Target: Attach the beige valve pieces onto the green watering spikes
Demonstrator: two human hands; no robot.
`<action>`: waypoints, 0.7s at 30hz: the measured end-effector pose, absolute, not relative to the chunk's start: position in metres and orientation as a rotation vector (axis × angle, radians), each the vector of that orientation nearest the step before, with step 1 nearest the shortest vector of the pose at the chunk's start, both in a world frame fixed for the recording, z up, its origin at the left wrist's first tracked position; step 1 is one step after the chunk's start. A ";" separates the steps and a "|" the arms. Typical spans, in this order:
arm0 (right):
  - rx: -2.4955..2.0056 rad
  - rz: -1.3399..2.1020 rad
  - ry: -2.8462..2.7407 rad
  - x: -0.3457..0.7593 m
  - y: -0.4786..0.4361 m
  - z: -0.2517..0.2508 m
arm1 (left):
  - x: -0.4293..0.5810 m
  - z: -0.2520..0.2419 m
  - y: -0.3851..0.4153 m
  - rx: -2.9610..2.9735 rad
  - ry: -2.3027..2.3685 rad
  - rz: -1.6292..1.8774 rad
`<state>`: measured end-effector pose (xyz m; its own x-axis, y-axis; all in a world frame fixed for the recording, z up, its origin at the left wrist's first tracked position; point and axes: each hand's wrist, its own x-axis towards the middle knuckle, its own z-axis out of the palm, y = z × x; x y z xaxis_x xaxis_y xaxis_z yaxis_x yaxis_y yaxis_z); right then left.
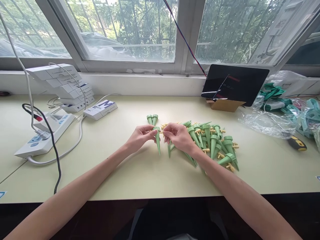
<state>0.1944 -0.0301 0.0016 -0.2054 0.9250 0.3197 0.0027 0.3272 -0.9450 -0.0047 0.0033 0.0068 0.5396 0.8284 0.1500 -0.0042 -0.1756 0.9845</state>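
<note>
A green cone-shaped plastic spike point(158, 141) hangs point down between my two hands over the pale table point(140, 173). My left hand point(138, 137) pinches its wide top from the left. My right hand point(178, 136) is closed on the small yellow fitting at the spike's top, with a second green spike point(169, 149) poking out below its fingers. A pile of several like green spikes with yellow fittings point(212, 143) lies just right of my right hand. Two short green caps point(152, 118) stand behind my hands.
A white power strip point(42, 135) with cables lies at the left, stacked white boxes point(62, 85) behind it. A dark tablet point(233, 85) leans on a cardboard stand at the back right. Clear plastic bags with green parts point(282, 110) and a yellow-black tool handle point(297, 143) sit far right.
</note>
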 end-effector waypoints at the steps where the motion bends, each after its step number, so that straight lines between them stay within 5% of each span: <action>1: -0.890 1.077 -1.528 0.194 -0.030 0.002 | -0.004 0.008 0.002 1.589 0.727 0.872; 21: -0.958 1.012 -1.613 0.195 -0.031 0.004 | -0.003 0.012 0.001 1.596 0.767 0.857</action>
